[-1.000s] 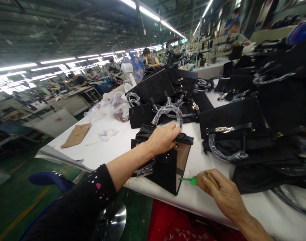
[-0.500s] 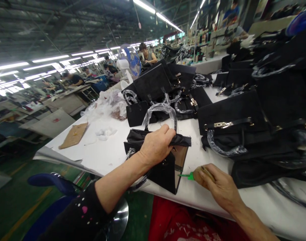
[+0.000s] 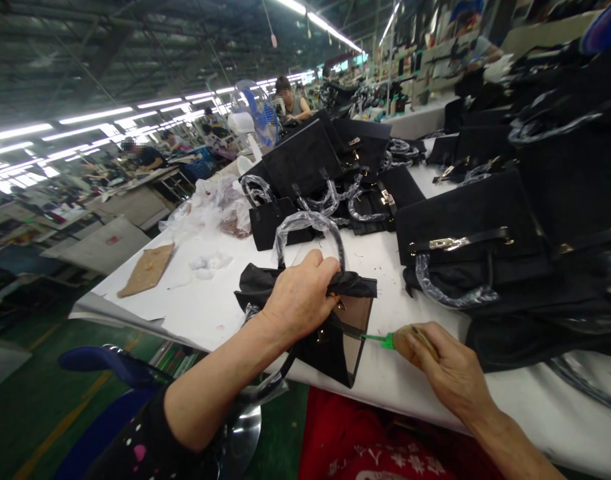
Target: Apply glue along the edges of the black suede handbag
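My left hand [image 3: 298,295] grips the top edge of a black handbag [image 3: 330,347] standing at the near edge of the white table [image 3: 205,300]. The bag's handle [image 3: 305,223], wrapped in clear plastic, arches up above my fingers. The bag's brown side panel [image 3: 358,327] faces right. My right hand [image 3: 443,373] is closed on a small tool with a brown grip and a green tip [image 3: 380,339]. The green tip touches the lower part of the brown panel.
Many black handbags [image 3: 465,233] with plastic-wrapped handles are piled across the right and back of the table. A brown paper piece [image 3: 145,268], white scraps and plastic bags [image 3: 220,210] lie on the left. A fan [image 3: 258,123] stands behind. Other workers sit at far tables. A blue stool [image 3: 105,363] is below left.
My left hand has drawn the bag a little nearer and leftward, and its handle now stands higher. The tool's green tip has moved up against the brown panel.
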`<action>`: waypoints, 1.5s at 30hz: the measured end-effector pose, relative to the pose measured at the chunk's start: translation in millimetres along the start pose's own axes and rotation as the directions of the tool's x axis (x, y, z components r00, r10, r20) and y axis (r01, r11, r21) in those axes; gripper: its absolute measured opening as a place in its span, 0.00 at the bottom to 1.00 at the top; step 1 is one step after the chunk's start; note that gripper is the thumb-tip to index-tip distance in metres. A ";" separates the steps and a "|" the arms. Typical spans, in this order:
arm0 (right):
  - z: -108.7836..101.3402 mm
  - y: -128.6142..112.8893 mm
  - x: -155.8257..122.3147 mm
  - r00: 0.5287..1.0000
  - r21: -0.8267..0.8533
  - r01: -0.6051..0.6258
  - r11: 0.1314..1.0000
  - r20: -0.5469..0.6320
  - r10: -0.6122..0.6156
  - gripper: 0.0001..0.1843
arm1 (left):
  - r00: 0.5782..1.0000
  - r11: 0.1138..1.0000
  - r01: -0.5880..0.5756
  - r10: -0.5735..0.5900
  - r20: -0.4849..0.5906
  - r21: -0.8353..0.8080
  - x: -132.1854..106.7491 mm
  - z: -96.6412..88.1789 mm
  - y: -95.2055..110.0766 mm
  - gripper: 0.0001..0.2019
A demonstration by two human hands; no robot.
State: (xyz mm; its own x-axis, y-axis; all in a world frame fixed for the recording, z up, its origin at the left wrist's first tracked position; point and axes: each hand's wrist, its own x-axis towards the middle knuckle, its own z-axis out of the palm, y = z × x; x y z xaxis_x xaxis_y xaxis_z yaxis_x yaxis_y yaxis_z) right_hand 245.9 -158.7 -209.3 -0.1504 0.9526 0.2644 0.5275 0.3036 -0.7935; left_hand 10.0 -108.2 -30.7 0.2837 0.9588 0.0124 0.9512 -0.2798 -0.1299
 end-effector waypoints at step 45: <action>5.0 -6.2 -15.7 0.995 0.081 -0.077 0.994 0.073 0.071 0.14 | 0.993 0.806 0.103 -0.113 0.019 -0.584 -61.0 -11.7 -10.4 0.09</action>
State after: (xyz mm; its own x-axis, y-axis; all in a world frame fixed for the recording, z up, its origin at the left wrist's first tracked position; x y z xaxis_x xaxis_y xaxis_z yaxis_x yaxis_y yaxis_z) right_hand 240.9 -175.4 -211.3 -0.1736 0.9706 0.1668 0.4684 0.2304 -0.8530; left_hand -15.7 -164.4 -18.5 0.1723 0.9850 0.0078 0.8661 -0.1553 0.4752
